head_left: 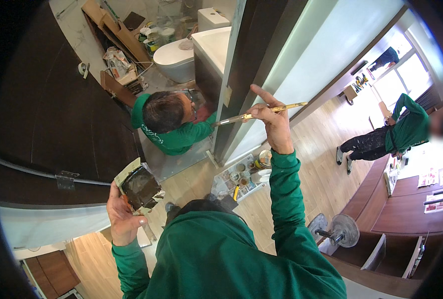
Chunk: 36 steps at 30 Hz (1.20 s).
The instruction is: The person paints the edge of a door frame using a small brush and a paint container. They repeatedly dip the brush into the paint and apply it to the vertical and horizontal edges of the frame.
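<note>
My right hand (273, 122) grips a thin paintbrush (239, 118) with a yellow handle, its index finger stretched upward. The brush lies roughly level, its tip pointing left at the edge of the dark brown door frame (253, 50); whether the tip touches the frame I cannot tell. At the lower left my left hand (124, 217) holds a small square palette (142, 188), smeared with dark brown and edged with pale tape. The thumb is on its near side, and some fingers are hidden under it.
Beyond the frame a person in green (164, 122) crouches in a bathroom with a toilet (174, 60). A tray of paint pots (239, 177) sits on the floor by the frame. A dark door (62, 109) stands at left. Another person (405, 129) stands at right, near a brown cabinet (410, 209).
</note>
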Available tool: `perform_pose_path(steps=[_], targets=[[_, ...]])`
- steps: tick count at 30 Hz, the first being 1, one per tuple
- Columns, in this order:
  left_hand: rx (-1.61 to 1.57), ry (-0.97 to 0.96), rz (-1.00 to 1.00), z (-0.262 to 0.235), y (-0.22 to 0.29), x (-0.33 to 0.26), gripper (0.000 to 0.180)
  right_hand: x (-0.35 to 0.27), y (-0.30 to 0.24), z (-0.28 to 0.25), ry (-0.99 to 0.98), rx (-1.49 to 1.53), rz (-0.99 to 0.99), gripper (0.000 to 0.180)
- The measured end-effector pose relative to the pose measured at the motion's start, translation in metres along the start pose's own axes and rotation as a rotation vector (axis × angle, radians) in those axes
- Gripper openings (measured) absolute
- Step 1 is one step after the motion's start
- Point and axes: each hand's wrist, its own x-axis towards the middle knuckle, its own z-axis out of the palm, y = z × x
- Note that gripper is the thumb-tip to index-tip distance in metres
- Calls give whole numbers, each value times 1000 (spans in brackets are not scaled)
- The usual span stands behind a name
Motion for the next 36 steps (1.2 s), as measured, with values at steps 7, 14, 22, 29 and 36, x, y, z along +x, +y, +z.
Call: perform_pose_path(steps=[7,14,22,29,36], targets=[[10,-13,-4,0,2,2,110,-53,-17,-23,28,215,-115,49],[-53,-85,4,8,8,7,102,-110,17,-52,286,472,-37,30],[4,-124,17,12,8,10,109,-120,71,-57,450,565,41,35],[76,-61,-15,29,18,8,103,-94,98,-47,379,664,-40,26],[95,-118,-41,45,23,14,106,-114,95,-36,286,820,-29,21]])
